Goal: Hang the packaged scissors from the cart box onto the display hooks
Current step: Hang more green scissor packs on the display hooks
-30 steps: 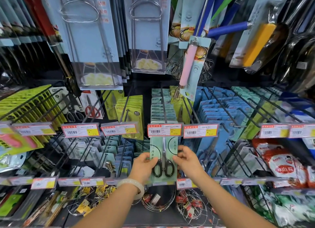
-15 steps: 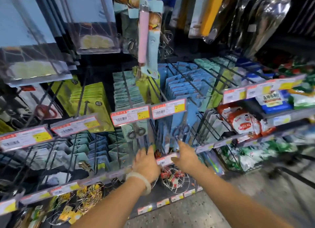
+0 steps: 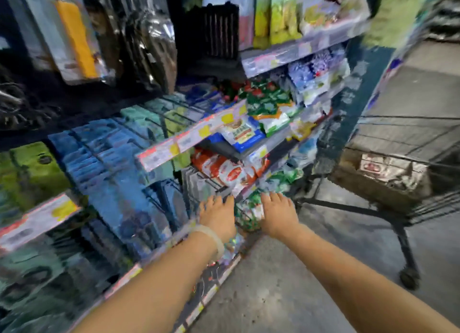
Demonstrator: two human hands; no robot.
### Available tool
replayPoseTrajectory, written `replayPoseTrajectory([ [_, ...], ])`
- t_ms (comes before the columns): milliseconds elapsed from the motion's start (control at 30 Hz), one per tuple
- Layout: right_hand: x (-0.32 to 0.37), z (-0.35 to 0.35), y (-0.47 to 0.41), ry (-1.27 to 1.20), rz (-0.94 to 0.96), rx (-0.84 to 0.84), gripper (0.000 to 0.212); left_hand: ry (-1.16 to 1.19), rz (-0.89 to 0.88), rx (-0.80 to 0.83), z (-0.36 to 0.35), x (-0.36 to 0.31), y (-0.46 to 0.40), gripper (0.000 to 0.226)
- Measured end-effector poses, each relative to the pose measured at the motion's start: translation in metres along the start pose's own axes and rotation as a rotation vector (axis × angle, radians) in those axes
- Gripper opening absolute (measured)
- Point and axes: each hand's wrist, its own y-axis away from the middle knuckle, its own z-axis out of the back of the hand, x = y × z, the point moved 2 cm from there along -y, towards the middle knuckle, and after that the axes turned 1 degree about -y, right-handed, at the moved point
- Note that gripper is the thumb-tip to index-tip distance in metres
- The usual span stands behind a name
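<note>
The picture is heavily blurred by motion. My left hand (image 3: 218, 215), with a pale bangle at the wrist, and my right hand (image 3: 278, 213) are stretched out side by side in front of the lower shelf edge, fingers extended, nothing held in either. Blue and teal carded packs (image 3: 99, 158) hang on black display hooks at the left. A cardboard box (image 3: 383, 176) sits in the wire shopping cart (image 3: 408, 208) at the right. No scissors pack can be made out in the box.
Shelves of bagged goods (image 3: 251, 133) with price-tag strips (image 3: 189, 138) fill the middle. Kitchen tools hang at the upper left. Grey floor (image 3: 286, 283) lies below and to the right, with the cart's black wheel (image 3: 409, 278) on it.
The scissors pack I held at the hook a second ago is out of my hands. The view has swung right, bringing the cart and its box into sight; both hands moved along, holding nothing.
</note>
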Motion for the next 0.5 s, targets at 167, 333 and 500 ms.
replayPoseTrajectory([
  [167,-0.108,0.03,-0.006,0.016,-0.144,-0.027,0.064,-0.06,-0.14,-0.03,0.004,-0.103,-0.048,0.068],
  [333,-0.205,0.057,-0.004,-0.033,-0.292,-0.02,0.065,-0.067,-0.298,0.001,0.008,-0.206,-0.089,0.068],
  [500,-0.289,0.058,-0.01,-0.072,-0.438,-0.008,0.063,-0.115,-0.416,0.06,-0.006,-0.289,-0.129,0.073],
])
